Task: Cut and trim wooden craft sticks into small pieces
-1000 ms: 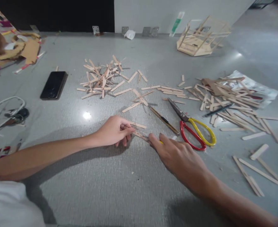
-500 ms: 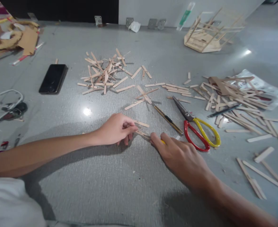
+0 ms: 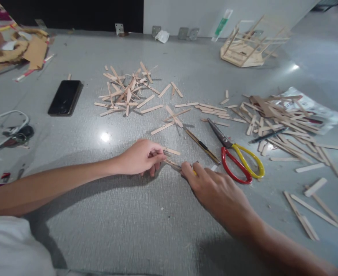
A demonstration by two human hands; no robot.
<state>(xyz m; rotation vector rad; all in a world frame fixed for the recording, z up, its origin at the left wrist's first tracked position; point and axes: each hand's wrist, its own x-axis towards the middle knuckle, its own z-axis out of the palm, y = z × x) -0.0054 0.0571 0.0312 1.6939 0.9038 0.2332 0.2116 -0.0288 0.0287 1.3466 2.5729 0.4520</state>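
The wooden stick (image 3: 171, 163) is located between the two hands, above the middle of the tabletop (image 3: 122, 226). The fingers of the left hand (image 3: 147, 158) pinch its left end, apparently to steady it against the tool. The fingers of the right hand (image 3: 215, 186) wrap around a yellow tool (image 3: 194, 173), mostly hidden; its tip meets the stick's right end. The low grip, close to the tip, likely favours control. Scissors (image 3: 229, 145) lie just beside the right hand, probably for easy reach. The stick is thin, narrow and pale brown, with darker marks; its left end is concealed.
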